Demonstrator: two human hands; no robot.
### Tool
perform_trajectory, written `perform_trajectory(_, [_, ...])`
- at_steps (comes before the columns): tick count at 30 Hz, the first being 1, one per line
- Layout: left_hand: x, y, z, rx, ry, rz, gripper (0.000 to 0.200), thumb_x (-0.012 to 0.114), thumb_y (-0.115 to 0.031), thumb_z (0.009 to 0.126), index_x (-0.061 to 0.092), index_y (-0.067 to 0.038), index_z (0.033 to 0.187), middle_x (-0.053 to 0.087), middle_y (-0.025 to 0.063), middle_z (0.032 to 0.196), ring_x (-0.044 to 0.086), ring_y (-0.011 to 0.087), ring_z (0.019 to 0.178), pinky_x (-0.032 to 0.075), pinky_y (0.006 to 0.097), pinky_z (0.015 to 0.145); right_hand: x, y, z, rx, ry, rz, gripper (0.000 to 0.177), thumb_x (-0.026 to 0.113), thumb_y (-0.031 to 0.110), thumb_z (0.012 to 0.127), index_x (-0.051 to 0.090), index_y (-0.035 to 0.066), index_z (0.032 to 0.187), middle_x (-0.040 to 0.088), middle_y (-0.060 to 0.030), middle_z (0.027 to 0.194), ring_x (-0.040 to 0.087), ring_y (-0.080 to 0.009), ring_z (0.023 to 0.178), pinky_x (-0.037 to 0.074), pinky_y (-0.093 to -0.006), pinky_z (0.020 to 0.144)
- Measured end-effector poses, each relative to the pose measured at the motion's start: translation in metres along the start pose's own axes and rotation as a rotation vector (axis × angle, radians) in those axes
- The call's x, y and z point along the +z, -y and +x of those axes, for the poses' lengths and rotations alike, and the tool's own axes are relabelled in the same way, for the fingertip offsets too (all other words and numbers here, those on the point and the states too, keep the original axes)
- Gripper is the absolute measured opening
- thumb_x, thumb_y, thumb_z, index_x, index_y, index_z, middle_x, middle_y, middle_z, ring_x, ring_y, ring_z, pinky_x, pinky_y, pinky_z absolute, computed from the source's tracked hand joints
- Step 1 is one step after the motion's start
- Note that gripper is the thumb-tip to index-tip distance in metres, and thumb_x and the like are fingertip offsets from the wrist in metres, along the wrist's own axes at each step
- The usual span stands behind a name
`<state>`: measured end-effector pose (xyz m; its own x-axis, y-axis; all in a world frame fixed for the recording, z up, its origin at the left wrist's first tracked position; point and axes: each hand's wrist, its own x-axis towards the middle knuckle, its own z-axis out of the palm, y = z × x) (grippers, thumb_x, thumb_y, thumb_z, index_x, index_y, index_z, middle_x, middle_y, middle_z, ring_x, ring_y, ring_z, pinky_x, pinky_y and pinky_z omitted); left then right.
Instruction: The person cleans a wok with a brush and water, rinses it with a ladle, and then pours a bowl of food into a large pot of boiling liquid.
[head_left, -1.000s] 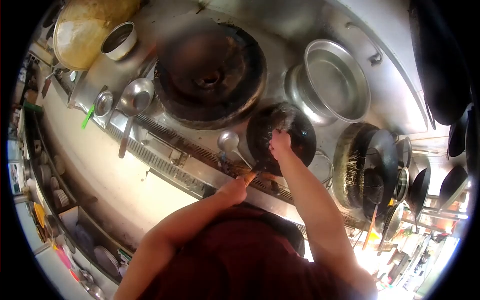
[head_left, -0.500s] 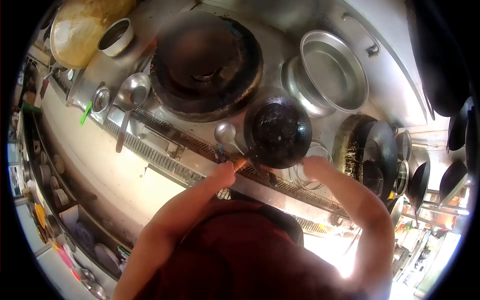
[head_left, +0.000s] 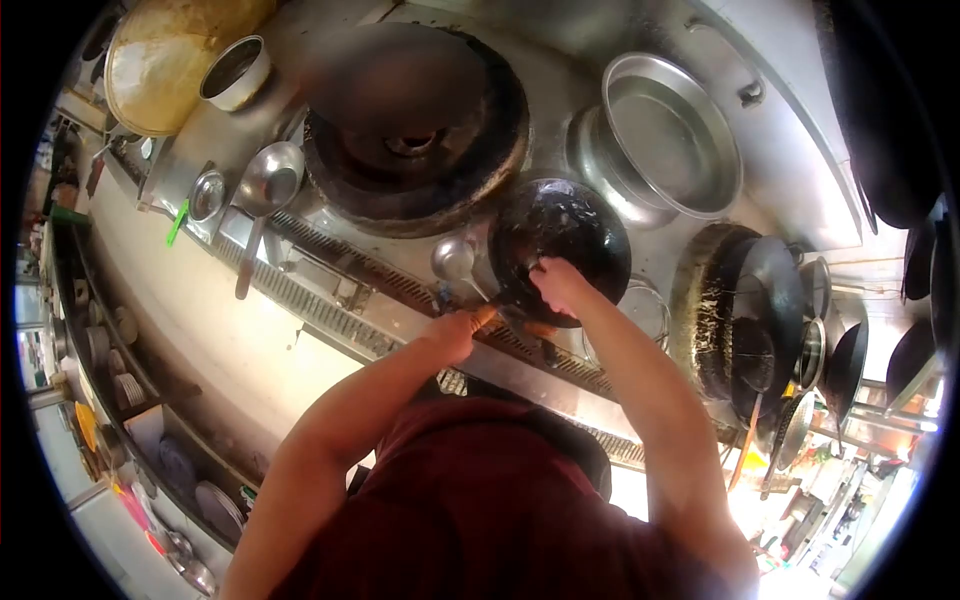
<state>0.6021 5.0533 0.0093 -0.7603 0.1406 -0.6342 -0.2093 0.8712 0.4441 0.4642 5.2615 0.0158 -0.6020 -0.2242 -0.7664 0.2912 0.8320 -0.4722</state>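
Note:
A black wok (head_left: 590,230) sits tilted in front of me on the steel range top. My left hand (head_left: 455,337) is wrapped around its short wooden handle (head_left: 485,314). Over the inside of the wok is my right hand (head_left: 560,285), its fingers bunched together close to the dark surface. Whatever those fingers hold, if anything, is too small or hidden to make out. Just left of the wok rests a steel ladle (head_left: 455,257), its handle running down toward the wok's edge. A wire ring (head_left: 645,310) lies partly behind my right forearm.
A large burner (head_left: 420,215) with a dark, blurred wok (head_left: 395,75) stands behind. At the back right is a steel basin (head_left: 665,135). Another wok (head_left: 770,300) leans on the right; a big ladle (head_left: 268,180), green-handled strainer (head_left: 207,195) and small pot (head_left: 236,75) are left.
My right hand has moved from beside the wok's lower right rim, up and left, to inside the wok. The left hand keeps hold of the handle.

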Motion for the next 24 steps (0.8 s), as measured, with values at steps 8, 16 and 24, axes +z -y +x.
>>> perform_trajectory(8, [-0.028,-0.008,-0.012,-0.035,0.059,0.035,0.034,0.057,-0.018,0.078,0.054,0.001,0.106,0.063,0.0234,0.097,0.061,0.0387,0.093,0.049,0.0458,0.081,-0.072,-0.076,-0.086,0.031,0.12,-1.051,0.031,0.051,0.015,0.08,0.064,0.005,0.106,0.067,-0.0143,0.099,0.064,-0.031,0.097,0.051,-0.0447,0.081])
perform_trajectory(16, [-0.01,-0.018,-0.013,-0.017,0.05,0.063,0.026,0.053,-0.014,0.081,0.058,0.002,0.101,0.064,0.0234,0.096,0.063,0.0377,0.092,0.05,0.0454,0.08,-0.092,-0.068,-0.011,-0.146,-0.575,-1.036,0.034,0.044,0.012,0.087,0.051,0.008,0.119,0.066,-0.0148,0.089,0.066,-0.031,0.08,0.053,-0.0433,0.066])
perform_trajectory(24, [-0.015,-0.02,-0.011,-0.031,0.064,0.046,0.027,0.054,-0.014,0.081,0.059,0.002,0.101,0.064,0.0227,0.098,0.062,0.037,0.094,0.05,0.0437,0.081,-0.092,-0.054,-0.079,0.016,-0.086,-1.206,0.031,0.041,0.016,0.091,0.064,0.005,0.108,0.066,-0.0135,0.1,0.065,-0.0274,0.094,0.052,-0.0425,0.076])
